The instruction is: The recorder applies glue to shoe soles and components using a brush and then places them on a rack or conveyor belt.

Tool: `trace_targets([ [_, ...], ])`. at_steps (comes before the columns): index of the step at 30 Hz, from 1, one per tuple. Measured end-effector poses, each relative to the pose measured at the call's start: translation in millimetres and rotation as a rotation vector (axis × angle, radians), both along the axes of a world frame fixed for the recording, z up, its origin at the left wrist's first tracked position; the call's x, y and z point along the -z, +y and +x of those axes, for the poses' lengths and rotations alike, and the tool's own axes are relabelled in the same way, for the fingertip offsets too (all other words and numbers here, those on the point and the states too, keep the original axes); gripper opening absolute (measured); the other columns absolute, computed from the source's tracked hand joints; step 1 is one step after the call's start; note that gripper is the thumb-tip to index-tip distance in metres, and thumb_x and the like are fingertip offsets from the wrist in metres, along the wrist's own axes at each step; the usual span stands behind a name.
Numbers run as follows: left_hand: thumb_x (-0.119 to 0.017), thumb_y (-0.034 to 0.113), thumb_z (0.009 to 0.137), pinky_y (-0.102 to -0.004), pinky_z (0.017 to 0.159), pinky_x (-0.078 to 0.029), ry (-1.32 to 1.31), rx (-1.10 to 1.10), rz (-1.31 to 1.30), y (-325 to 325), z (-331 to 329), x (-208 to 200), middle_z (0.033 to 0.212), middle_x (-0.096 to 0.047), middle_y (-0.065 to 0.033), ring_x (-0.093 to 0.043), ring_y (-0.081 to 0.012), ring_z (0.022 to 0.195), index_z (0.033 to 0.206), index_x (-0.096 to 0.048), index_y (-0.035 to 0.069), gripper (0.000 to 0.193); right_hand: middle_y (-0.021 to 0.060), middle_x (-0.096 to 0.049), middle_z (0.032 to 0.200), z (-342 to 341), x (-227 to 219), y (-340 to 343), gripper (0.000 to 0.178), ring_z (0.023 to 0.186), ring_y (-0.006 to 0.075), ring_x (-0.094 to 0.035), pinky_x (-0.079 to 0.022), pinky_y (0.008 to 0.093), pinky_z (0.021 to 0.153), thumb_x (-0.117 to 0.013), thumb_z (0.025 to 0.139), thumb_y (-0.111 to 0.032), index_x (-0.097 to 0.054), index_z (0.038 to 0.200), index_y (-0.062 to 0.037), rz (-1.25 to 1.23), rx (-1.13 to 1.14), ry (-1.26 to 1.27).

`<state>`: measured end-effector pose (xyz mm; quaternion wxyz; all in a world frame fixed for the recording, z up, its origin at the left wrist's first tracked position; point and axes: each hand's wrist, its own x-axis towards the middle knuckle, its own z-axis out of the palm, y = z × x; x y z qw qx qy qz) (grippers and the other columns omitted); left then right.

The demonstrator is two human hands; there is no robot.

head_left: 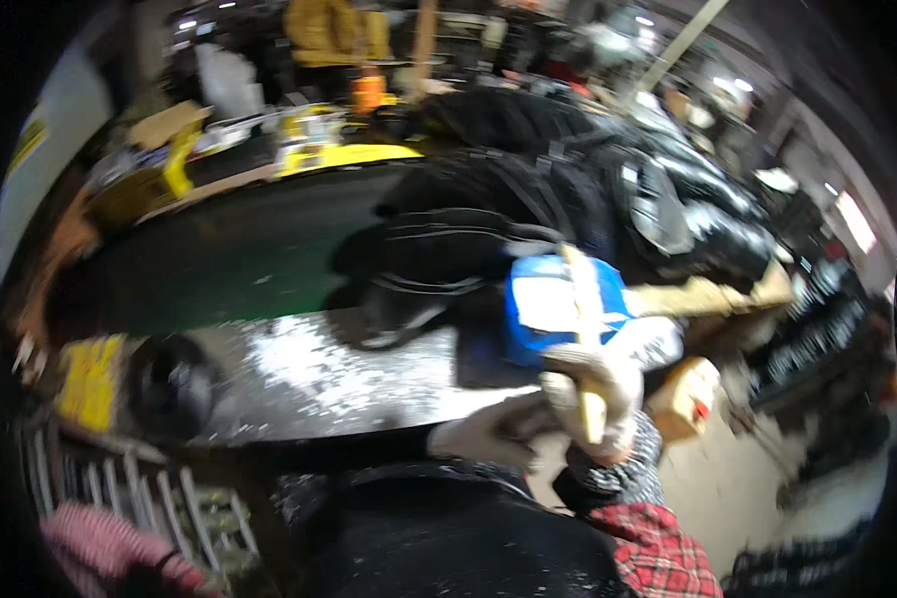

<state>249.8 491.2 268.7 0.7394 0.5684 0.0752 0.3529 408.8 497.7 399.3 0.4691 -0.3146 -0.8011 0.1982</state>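
Observation:
My right hand [608, 394], in a pale work glove, is wrapped round a long, pale, flat stick [586, 299]. The stick stands nearly upright, its lower end below my fingers. Directly behind its upper part is a blue container [526, 344] with a white patch; whether they touch I cannot tell. A second pale gloved shape, apparently my left hand [493, 434], lies low by the front table edge. Motion smears its fingers, and I cannot see whether it holds anything. Black material [508, 199] is heaped on the table behind the container.
The table has a dark green surface [259, 259] and a shiny, white-flecked metal front strip [339, 374]. A dark round object [174, 384] sits at its left. Yellow-edged boxes [179, 159] and an orange bottle [368, 90] stand behind. A yellowish block [683, 399] is at the right.

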Motion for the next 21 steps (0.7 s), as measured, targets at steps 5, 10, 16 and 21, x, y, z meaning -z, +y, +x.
trace_targets([
  [5,-0.070,-0.010,0.074,-0.0369,0.103,-0.039,-0.246,0.116,-0.130,-5,-10,-26,0.137,-0.049,-0.0137,-0.047,-0.0221,0.126,0.143,-0.033,0.000,0.079,0.0069,-0.068,0.077,-8,3,15,0.026,0.063,0.0178,-0.068,-0.054,0.0275,0.058,-0.074,0.081,-0.007,-0.063,0.105,-0.0032,0.178,-0.173,-0.011],
  [10,-0.067,-0.016,0.070,-0.0412,0.106,-0.038,-0.468,0.084,0.133,1,10,-13,0.137,-0.048,-0.0163,-0.048,-0.0254,0.126,0.142,-0.033,-0.002,0.081,0.0076,-0.069,0.078,0,3,11,0.026,0.068,0.0186,-0.069,-0.055,0.0284,0.062,-0.077,0.078,-0.005,-0.066,0.101,-0.0026,0.132,-0.159,-0.005],
  [16,-0.067,-0.015,0.071,-0.0397,0.107,-0.037,-0.229,0.096,-0.017,-5,6,-6,0.140,-0.046,-0.0145,-0.044,-0.0250,0.130,0.143,-0.033,-0.001,0.081,0.0067,-0.069,0.077,5,0,8,0.026,0.068,0.0183,-0.069,-0.055,0.0284,0.063,-0.077,0.077,-0.005,-0.066,0.101,-0.0038,0.191,-0.167,-0.007],
  [21,-0.067,-0.016,0.071,-0.0349,0.107,-0.036,-0.382,0.074,-0.150,-23,21,-1,0.145,-0.041,-0.0114,-0.036,-0.0198,0.136,0.144,-0.030,0.002,0.084,0.0070,-0.066,0.073,9,0,-1,0.026,0.063,0.0198,-0.067,-0.052,0.0277,0.058,-0.077,0.077,-0.005,-0.065,0.100,-0.0033,0.256,-0.140,0.013],
])
